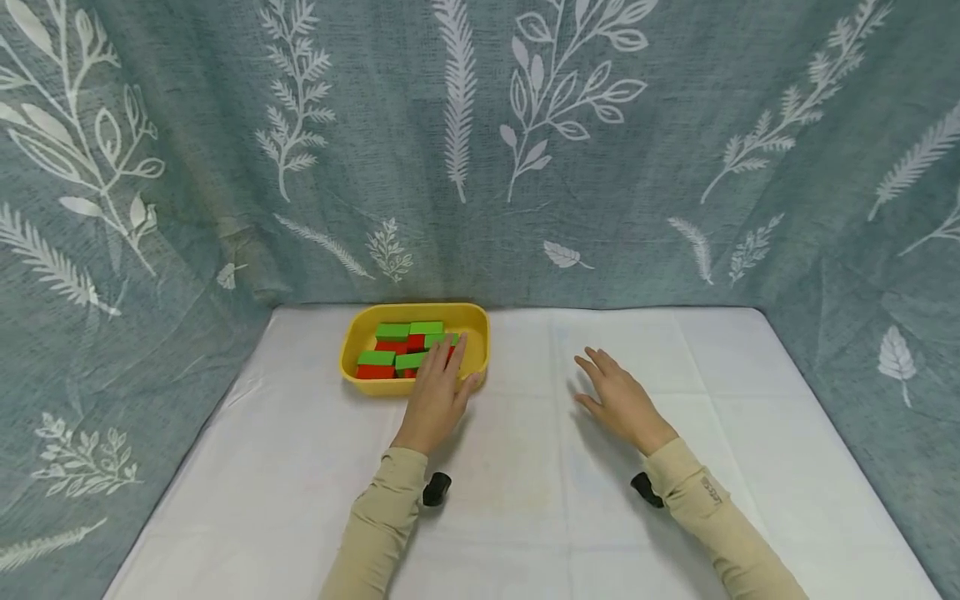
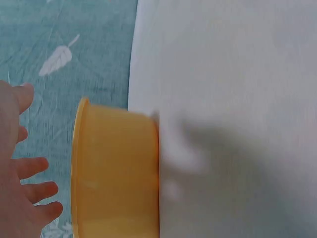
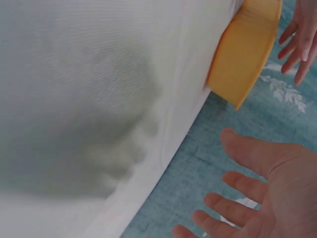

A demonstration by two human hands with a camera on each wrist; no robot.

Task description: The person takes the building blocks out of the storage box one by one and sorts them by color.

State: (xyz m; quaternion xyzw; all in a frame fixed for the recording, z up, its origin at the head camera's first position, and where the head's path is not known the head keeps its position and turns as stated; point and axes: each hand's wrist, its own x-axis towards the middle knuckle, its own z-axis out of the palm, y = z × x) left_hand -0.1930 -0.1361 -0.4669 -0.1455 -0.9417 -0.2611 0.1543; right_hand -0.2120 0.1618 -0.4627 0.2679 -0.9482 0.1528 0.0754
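Observation:
A yellow tub (image 1: 414,388) with several green blocks (image 1: 393,332) and red blocks (image 1: 376,372) stands at the far left of the table. Over its front right part reaches my left hand (image 1: 435,400), fingers spread and extended, covering some of the blocks. In the left wrist view those fingers hover above the rim of the tub (image 2: 116,168), apart from it. To the right of the tub, my right hand (image 1: 618,400) is held above the cloth with fingers loosely spread and nothing in them. The right wrist view shows its palm (image 3: 292,193) bare.
A white cloth (image 1: 525,483) covers the table. Grey-green curtains with white leaf prints (image 1: 480,250) hang behind the table and along both sides. Black wrist devices (image 1: 437,489) sit at the sleeves.

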